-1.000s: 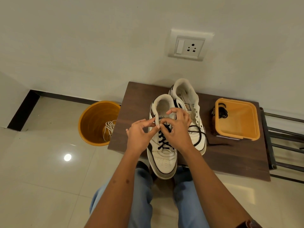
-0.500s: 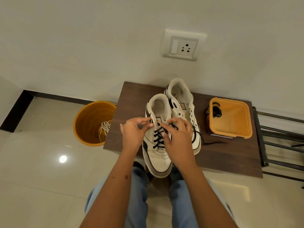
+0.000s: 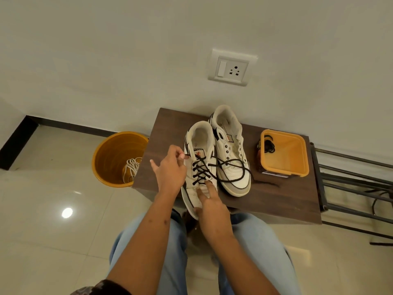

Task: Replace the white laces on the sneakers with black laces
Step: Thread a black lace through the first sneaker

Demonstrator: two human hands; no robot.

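Note:
Two white sneakers stand side by side on a dark wooden bench [image 3: 168,126]. The left sneaker [image 3: 198,145] carries a black lace [image 3: 201,171] crossed through most of its eyelets; one long end loops over the toe of the right sneaker [image 3: 230,150], whose eyelets are bare. My left hand [image 3: 170,169] pinches the other lace tip at the top left eyelet. My right hand [image 3: 209,204] rests on the left sneaker's toe, fingers straight, holding it down.
An orange bucket [image 3: 110,152] on the floor left of the bench holds white laces [image 3: 131,169]. An orange tub [image 3: 286,152] on the bench's right holds another black lace [image 3: 269,144]. A metal rack [image 3: 353,182] stands at the right. A wall socket [image 3: 231,68] is above.
My right hand has left the top eyelets and dropped to the sneaker's toe. My left hand has pulled the lace tip out to the left.

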